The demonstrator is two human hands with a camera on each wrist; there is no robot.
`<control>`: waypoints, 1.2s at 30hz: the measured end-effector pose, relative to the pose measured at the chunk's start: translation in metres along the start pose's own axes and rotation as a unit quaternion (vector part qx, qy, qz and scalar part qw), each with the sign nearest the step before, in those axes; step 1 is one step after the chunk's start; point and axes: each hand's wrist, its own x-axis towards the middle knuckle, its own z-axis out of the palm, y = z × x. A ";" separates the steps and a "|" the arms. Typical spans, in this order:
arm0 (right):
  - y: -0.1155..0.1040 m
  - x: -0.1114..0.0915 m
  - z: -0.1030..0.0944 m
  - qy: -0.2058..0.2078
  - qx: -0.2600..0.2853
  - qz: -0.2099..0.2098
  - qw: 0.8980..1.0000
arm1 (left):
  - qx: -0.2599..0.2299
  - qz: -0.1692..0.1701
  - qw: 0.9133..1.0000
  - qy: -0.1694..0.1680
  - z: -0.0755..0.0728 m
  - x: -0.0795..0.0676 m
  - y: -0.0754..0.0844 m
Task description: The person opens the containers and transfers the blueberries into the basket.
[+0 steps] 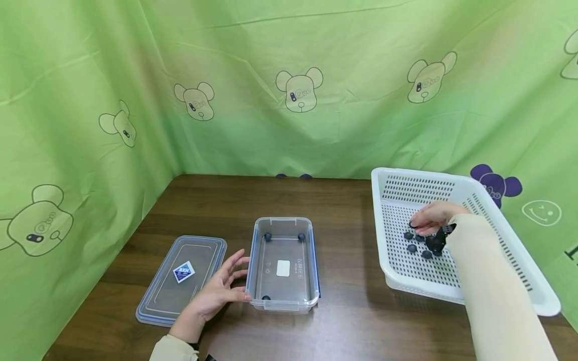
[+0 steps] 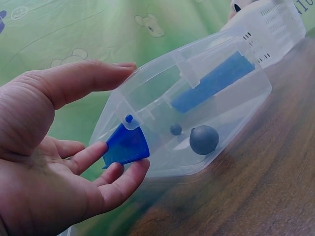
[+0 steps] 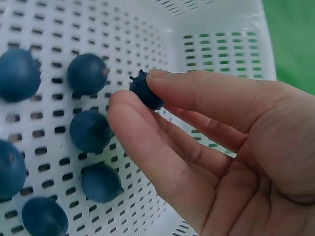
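My right hand point(image 1: 435, 216) is inside the white basket point(image 1: 384, 235) and pinches a blueberry point(image 3: 145, 91) between thumb and fingertips. Below it several more blueberries point(image 1: 412, 248) lie on the perforated basket floor. My left hand point(image 1: 226, 286) rests against the left side of a clear plastic container point(image 1: 293, 304); its thumb touches the rim, and its fingertips are at a blue latch point(image 2: 127, 143) in the left wrist view. Three blueberries lie in the container: one near the far left corner point(image 1: 268, 236), one far right and one near left.
A clear lid with blue edging point(image 1: 180, 297) and a blue label lies on the brown wooden table point(image 1: 347, 250), left of the container. Green printed cloth point(image 1: 253, 140) hangs behind the table and at its sides.
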 end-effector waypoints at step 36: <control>-0.050 -0.020 0.010 0.005 0.050 -0.125 0.991 | -0.001 -0.003 1.000 0.001 0.000 0.000 -0.001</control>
